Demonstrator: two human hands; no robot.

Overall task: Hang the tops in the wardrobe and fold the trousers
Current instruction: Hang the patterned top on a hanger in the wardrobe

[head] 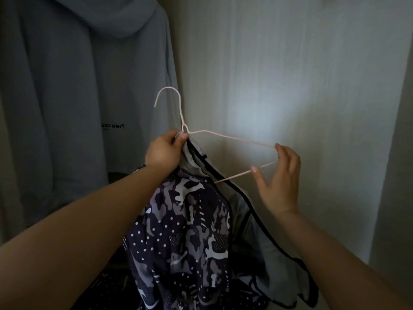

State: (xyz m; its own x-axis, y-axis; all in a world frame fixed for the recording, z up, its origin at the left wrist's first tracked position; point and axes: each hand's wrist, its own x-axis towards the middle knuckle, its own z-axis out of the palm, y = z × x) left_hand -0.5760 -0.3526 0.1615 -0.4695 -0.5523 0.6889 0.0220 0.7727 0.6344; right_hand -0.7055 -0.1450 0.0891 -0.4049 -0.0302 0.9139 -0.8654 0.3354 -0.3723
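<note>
- Two bare forearms reach forward and up from the bottom corners of the view into a dim wardrobe.
- Between them hangs a patterned top [190, 231], dark camouflage with white dots and a grey lining edged in black; its lower folds spill out of sight at the bottom.
- The left hand [164, 149] is closed in a pinch: thumb and fingers grip the top's collar together with the neck of a pale pink wire hanger [223, 138], just under the twisted base of its hook.
- The left shoulder of the hanger is buried in the fabric; its right arm and bottom bar stick out bare to the right.
- The right hand [279, 177] is loosely open, fingers spread, with fingertips touching the hanger's right corner and the thumb against the bottom bar; it grips no cloth.
- Behind on the left, a grey hooded sweatshirt [73, 86] hangs, printed with small dark lettering, close beside the hanger's hook.
- Farthest back stands the pale wardrobe wall [290, 74], with a soft bright patch behind the hanger.
</note>
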